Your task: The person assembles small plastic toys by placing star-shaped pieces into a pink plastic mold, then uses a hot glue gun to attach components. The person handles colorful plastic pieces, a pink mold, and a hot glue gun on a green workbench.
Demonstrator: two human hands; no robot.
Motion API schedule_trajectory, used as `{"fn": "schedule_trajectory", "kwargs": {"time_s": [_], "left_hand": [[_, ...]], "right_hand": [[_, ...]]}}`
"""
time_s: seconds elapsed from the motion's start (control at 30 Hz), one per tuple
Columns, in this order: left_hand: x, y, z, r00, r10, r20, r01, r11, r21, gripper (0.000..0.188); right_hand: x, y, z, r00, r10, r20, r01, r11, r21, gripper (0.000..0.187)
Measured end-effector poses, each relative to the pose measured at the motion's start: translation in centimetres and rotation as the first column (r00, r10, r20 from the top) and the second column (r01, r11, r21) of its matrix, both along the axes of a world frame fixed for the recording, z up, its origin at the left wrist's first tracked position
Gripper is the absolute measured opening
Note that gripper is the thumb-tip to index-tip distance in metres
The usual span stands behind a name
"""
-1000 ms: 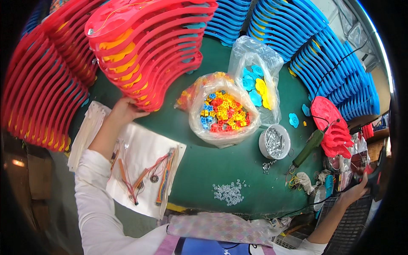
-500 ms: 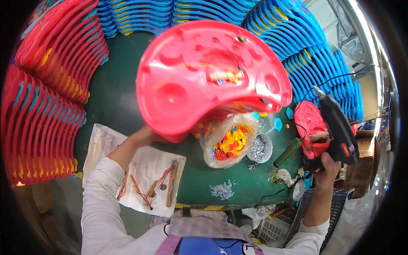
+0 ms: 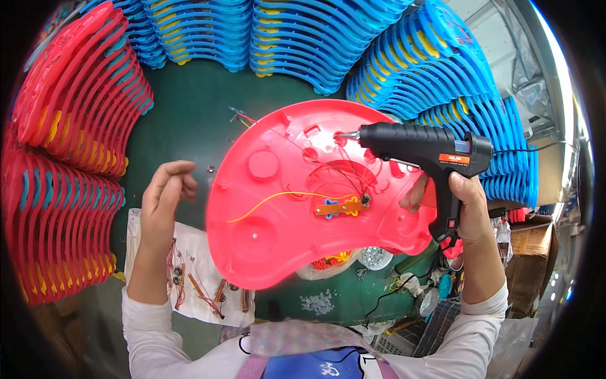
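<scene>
Head view: the biggest things are the stacks of curved blue plastic shells with yellow inserts [image 3: 315, 31] that arc across the far edge and the right side of the dark green desk [image 3: 189, 101], and the stacks of matching red plastic shells [image 3: 63, 158] that fan down the left side. Together they ring the working area on three sides.

In the middle, held up above the desk, is a large red kidney-shaped plastic shell [image 3: 278, 215] with its hollow inner face turned to the camera. It blocks much of the desk behind it; only the edge of a clear bag of small coloured plastic pieces [image 3: 328, 260] and a round tub of silvery bits [image 3: 375, 256] peep out under its lower rim. Its inner face shows moulded round bosses, a thin yellow wire [image 3: 271, 199] running across it, dark thin wires, and a small orange circuit strip [image 3: 341, 207] near the centre.

A black hot-glue gun with an orange label [image 3: 423, 148] sits in front of the shell's upper right part, its metal nozzle touching the shell's surface. The right hand [image 3: 464, 205] is clenched around the gun's handle. The left hand [image 3: 165, 199] is released, fingers loosely curled, just left of the shell and apart from it.

Below the left forearm lies a white sheet with small wired parts [image 3: 189, 271], and a scatter of pale pellets [image 3: 315, 302] lies near the desk's front edge.
</scene>
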State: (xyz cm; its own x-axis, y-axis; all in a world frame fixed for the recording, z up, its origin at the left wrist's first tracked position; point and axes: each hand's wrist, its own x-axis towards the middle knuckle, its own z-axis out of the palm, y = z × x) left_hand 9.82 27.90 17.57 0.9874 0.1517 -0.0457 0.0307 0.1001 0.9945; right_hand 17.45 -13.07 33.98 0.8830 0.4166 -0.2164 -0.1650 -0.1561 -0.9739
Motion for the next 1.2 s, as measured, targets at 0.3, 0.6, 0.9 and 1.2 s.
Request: {"fn": "schedule_trajectory", "kwargs": {"time_s": [0.3, 0.6, 0.9, 1.2], "left_hand": [[-2.3, -4.0, 4.3, 0.974, -0.037, 0.224, -0.079, 0.868, 0.49, 0.048], [-3.1, -4.8, 4.6, 0.995, 0.024, 0.1, -0.061, 0.92, 0.386, 0.052], [-4.1, -5.7, 5.1, 0.981, 0.126, 0.145, -0.155, 0.964, 0.215, 0.051], [0.2, 5.6, -0.7, 0.715, 0.573, 0.399, -0.688, 0.678, 0.259, 0.049]], "right_hand": [[1.9, 4.0, -0.2, 0.987, 0.163, -0.009, -0.16, 0.953, -0.257, 0.04], [2.3, 2.5, 0.2, 0.995, 0.022, 0.095, 0.007, 0.954, -0.299, 0.034], [0.5, -1.0, 1.6, 0.994, 0.005, 0.107, 0.042, 0.904, -0.425, 0.038], [-0.9, -2.9, 0.8, 0.993, -0.117, 0.021, 0.117, 0.993, 0.01, 0.07]]}}
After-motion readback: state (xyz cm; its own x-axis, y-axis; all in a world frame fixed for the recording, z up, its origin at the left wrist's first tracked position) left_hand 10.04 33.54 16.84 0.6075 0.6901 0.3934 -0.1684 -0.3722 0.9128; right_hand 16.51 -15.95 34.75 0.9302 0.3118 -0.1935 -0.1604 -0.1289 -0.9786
